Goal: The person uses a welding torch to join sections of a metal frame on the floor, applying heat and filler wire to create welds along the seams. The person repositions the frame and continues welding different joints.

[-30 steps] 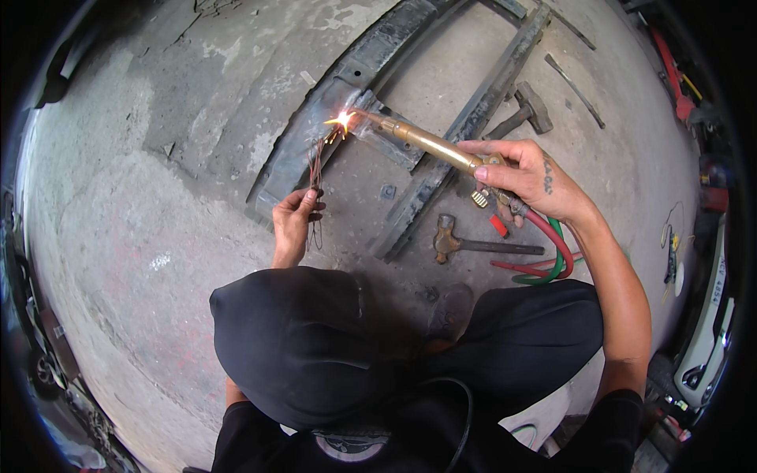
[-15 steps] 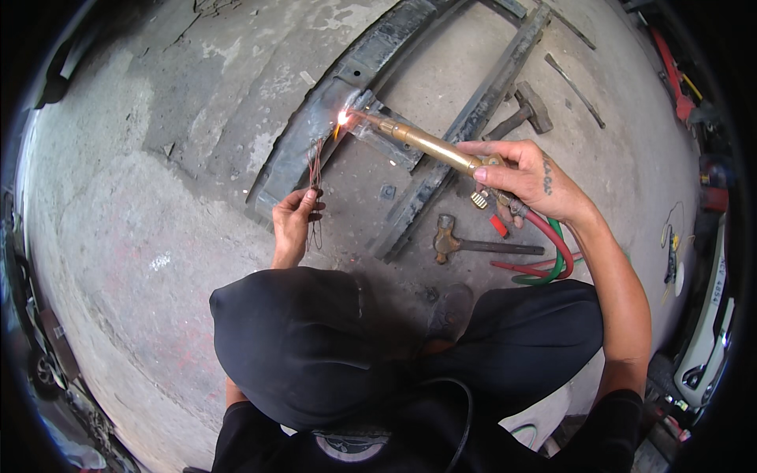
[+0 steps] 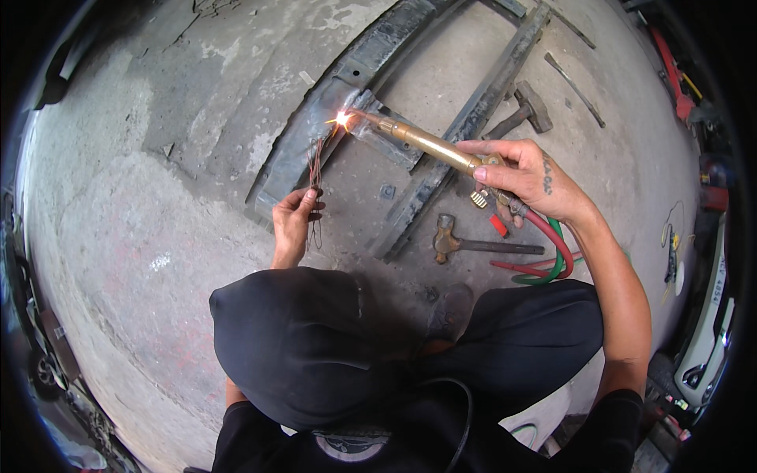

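Observation:
My right hand [image 3: 532, 175] is closed around the rear end of a brass gas torch [image 3: 430, 146], with red and green hoses [image 3: 556, 248] trailing from it. The torch tip points left at a bright glowing spot [image 3: 342, 120] on a grey metal frame [image 3: 303, 142], where sparks fly. Between the fingers of my left hand [image 3: 293, 222] is a bundle of thin wire [image 3: 315, 167], held upright. The upper ends of the wire reach toward the glow, and glare hides whether they touch it.
A ball-peen hammer [image 3: 473, 244] lies before my knees. Farther off are a sledgehammer [image 3: 524, 114], a metal bar [image 3: 576, 91] and a small square metal piece [image 3: 387, 191]. The frame's long rail [image 3: 473, 118] crosses the concrete floor. A white car part [image 3: 706, 339] stands at the right edge.
The glow at the torch tip has grown brighter and throws star-shaped sparks, where a small orange flame hung before. Both hands stay in nearly the same place.

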Action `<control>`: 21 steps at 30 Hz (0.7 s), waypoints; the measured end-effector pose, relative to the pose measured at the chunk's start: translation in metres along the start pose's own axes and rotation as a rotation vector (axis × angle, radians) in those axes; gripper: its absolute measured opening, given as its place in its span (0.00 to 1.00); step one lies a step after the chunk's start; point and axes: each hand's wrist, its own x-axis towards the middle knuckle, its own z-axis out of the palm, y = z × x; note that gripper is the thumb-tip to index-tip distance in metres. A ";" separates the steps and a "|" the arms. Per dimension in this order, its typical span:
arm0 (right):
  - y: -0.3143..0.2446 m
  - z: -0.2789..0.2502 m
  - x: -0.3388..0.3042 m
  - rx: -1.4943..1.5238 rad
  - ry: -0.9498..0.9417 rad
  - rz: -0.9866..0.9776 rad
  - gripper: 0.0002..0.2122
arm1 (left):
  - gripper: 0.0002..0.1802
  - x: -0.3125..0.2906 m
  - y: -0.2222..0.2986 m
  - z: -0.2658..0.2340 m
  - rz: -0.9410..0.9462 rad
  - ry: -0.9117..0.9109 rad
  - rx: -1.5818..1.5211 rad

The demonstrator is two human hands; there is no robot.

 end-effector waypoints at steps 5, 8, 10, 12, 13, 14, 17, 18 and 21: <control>0.004 -0.001 0.002 -0.012 -0.005 -0.019 0.28 | 0.16 0.000 -0.001 -0.002 -0.005 0.001 -0.004; 0.004 0.000 0.002 -0.007 0.001 -0.024 0.28 | 0.16 0.000 -0.001 -0.001 -0.003 0.000 0.000; 0.002 0.000 0.001 -0.009 0.006 -0.017 0.28 | 0.16 0.000 -0.001 -0.001 -0.004 0.001 -0.001; 0.003 0.000 0.001 -0.013 0.008 -0.015 0.28 | 0.16 0.000 -0.001 -0.001 -0.006 0.004 0.000; 0.004 0.000 0.002 -0.015 0.007 -0.017 0.28 | 0.16 0.000 -0.002 -0.001 -0.008 0.006 0.002; 0.004 0.000 0.002 -0.018 0.007 -0.019 0.28 | 0.16 0.000 -0.002 0.000 -0.009 0.008 0.004; 0.000 -0.002 0.001 -0.041 -0.001 0.048 0.25 | 0.16 0.000 -0.001 0.000 -0.003 0.005 0.002; -0.001 -0.002 0.000 -0.048 -0.002 0.057 0.25 | 0.16 0.000 -0.001 0.000 -0.003 0.005 0.000; 0.000 -0.003 0.000 -0.055 0.001 0.056 0.25 | 0.16 0.000 -0.001 -0.001 -0.004 0.003 0.000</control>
